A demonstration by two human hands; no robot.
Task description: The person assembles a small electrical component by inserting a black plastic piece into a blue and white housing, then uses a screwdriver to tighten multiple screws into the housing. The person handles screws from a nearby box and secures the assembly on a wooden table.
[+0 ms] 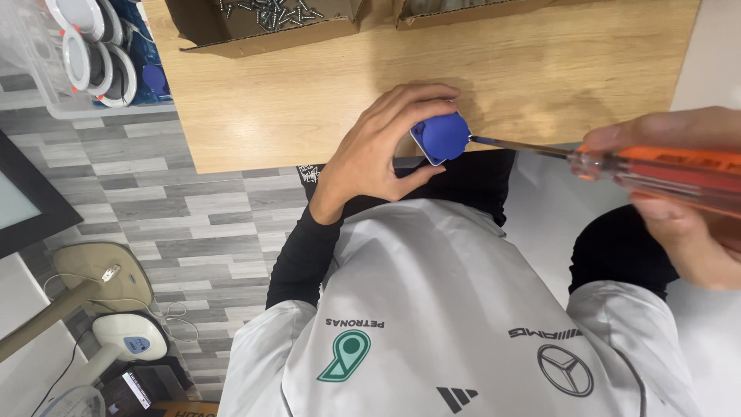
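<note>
My left hand (378, 150) wraps a small blue part (440, 137) with a white edge. My right hand (683, 224) grips a screwdriver (617, 162) with a clear orange handle and a dark metal shaft. The table (309, 85) is pale wood with a soft grain. The floor (177, 208) is a grey plank pattern. My sleeves are black, my shirt light grey.

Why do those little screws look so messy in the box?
The screws lie loose in a jumbled heap inside the open cardboard box at the table's far edge, unsorted. Nothing looks spilled or broken.
</note>
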